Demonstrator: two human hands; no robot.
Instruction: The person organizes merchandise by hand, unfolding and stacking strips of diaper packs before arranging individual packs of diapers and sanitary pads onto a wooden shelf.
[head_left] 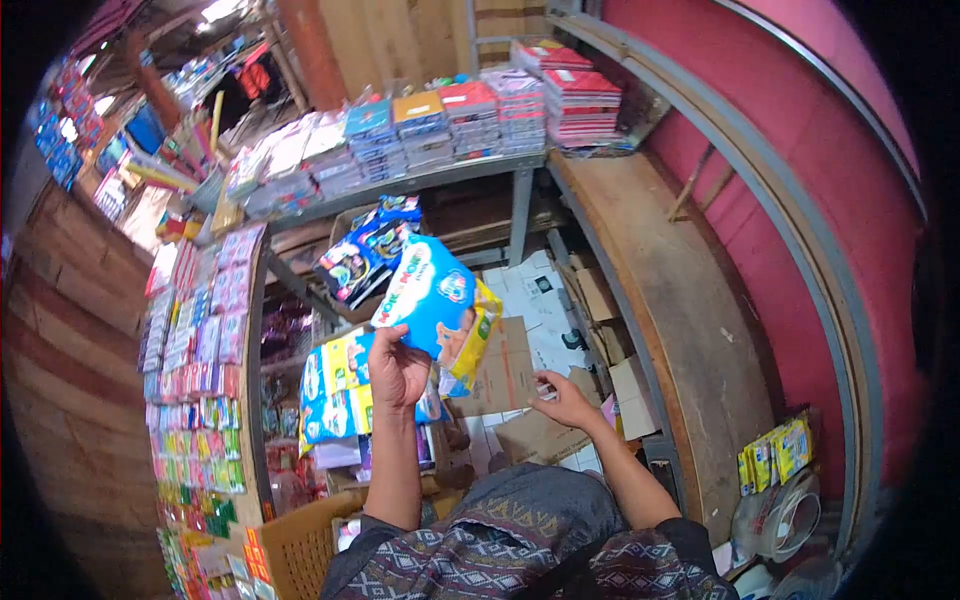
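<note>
My left hand [398, 370] grips the lower left edge of a blue, white and yellow plastic pack [440, 300], held up in front of me. Behind its lower right side shows more yellow packaging. To the right, my right hand [560, 397] is apart from the pack, its fingers curled, and nothing shows between thumb and fingers. Similar blue and yellow packs [335, 385] lie left of my left wrist. Dark blue packs [365, 250] sit in a box behind the held pack.
Stacks of books [420, 130] stand on the far shelf. Small packets hang on the left rack [200, 370]. A wooden counter [690, 300] runs along the right. Below are flattened cardboard [540, 440] and a brown plastic basket [300, 540]. Yellow sachets [778, 455] hang at right.
</note>
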